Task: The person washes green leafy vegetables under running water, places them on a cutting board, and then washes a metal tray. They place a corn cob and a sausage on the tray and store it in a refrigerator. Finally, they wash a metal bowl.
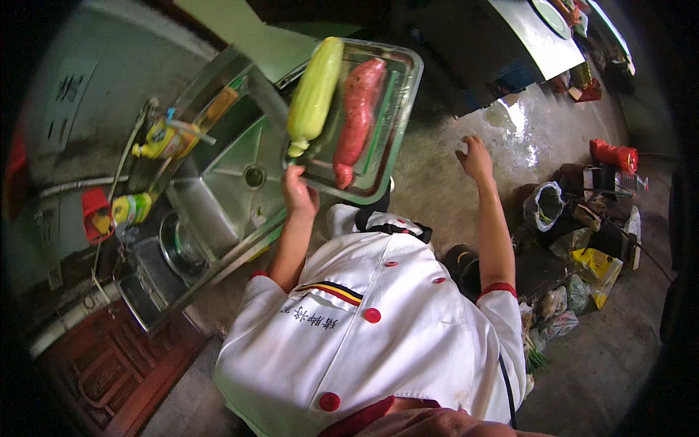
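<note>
My left hand (300, 196) grips the near left corner of a shiny rectangular tray (405, 125), thumb over its rim. On the tray lie a long pale green squash (315, 90) with a stem end and a red sweet potato (360, 117), side by side. The squash overlaps the tray's left rim. The tray is held up over the right edge of a stainless steel sink (235, 147). My right hand (476, 157) is held out above the floor, holding nothing, its fingers apart and slightly bent.
Yellow-labelled bottles (172, 139) and a red plastic container (97, 216) stand behind the sink. Plastic bags (568, 300), a lined bin (543, 205) and a red bundle (614, 155) sit on the floor at right. A white-topped table (538, 41) is at far right; the concrete floor has a wet patch (513, 117).
</note>
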The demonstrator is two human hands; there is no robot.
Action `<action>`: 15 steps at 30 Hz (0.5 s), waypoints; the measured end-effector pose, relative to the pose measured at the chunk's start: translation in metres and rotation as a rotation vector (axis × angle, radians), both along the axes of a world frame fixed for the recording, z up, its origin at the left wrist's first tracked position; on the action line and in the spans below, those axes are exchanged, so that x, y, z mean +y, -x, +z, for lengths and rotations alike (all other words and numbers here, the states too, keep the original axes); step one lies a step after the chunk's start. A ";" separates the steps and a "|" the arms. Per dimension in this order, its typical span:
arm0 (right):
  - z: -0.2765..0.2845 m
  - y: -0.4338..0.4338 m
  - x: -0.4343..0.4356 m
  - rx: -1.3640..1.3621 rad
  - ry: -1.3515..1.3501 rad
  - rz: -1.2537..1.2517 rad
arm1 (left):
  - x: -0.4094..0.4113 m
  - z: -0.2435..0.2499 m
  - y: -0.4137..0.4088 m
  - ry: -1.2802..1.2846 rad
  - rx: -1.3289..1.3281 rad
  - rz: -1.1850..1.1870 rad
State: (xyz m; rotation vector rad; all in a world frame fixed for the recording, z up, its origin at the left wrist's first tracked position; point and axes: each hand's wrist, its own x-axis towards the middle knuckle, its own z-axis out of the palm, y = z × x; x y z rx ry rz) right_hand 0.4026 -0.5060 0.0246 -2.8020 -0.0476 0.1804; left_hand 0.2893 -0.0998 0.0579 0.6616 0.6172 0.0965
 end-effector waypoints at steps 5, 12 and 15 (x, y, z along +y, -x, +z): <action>-0.015 -0.033 -0.084 0.244 -0.111 -0.366 | 0.007 0.020 -0.065 -0.105 0.061 0.167; -0.108 -0.059 -0.157 0.328 -0.380 -0.671 | 0.014 0.071 -0.188 -0.247 0.129 0.220; -0.119 -0.125 -0.143 0.470 -0.527 -0.700 | 0.010 0.087 -0.240 -0.282 0.051 0.329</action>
